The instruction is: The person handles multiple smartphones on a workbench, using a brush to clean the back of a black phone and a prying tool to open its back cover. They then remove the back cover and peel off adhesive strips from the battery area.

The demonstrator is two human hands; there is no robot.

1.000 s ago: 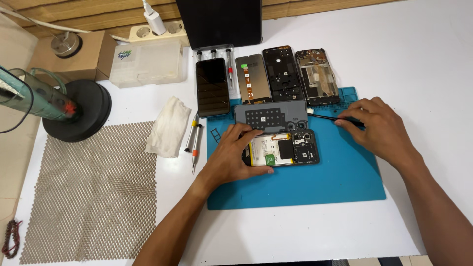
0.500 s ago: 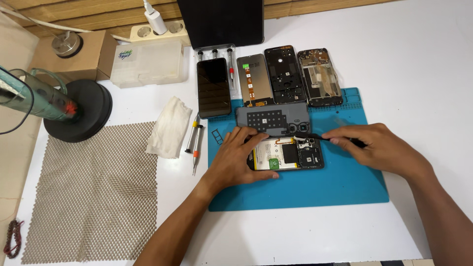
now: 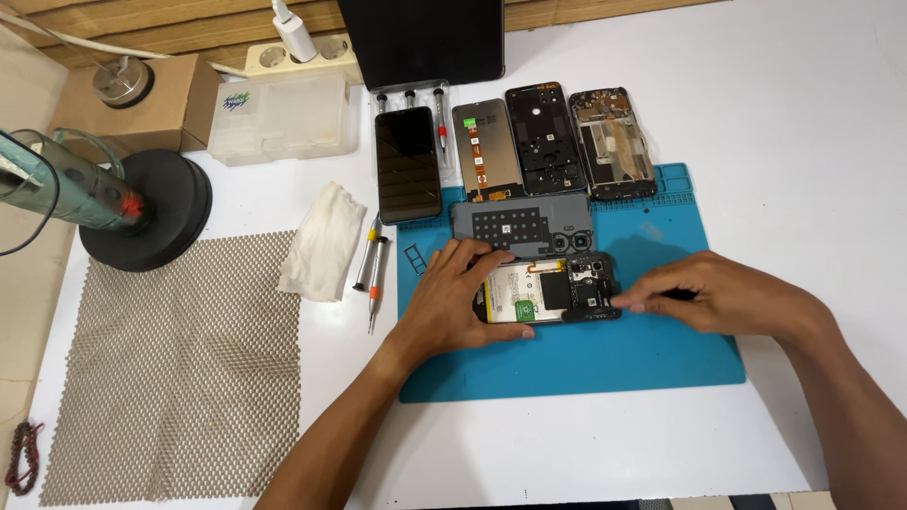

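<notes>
Blue mat (image 3: pixel 605 364) bears opened phone (image 3: pixel 548 291) between both grips.

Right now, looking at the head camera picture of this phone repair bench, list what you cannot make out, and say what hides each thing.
- Tool tip: the right hand covers what its fingers press on the opened phone.
- Phone's left end: under the left hand.
- Dark panel: cut off by the top edge.
- Green tool on the round black stand: cut off at the left edge.
- Small parts inside the phone: too small.
</notes>
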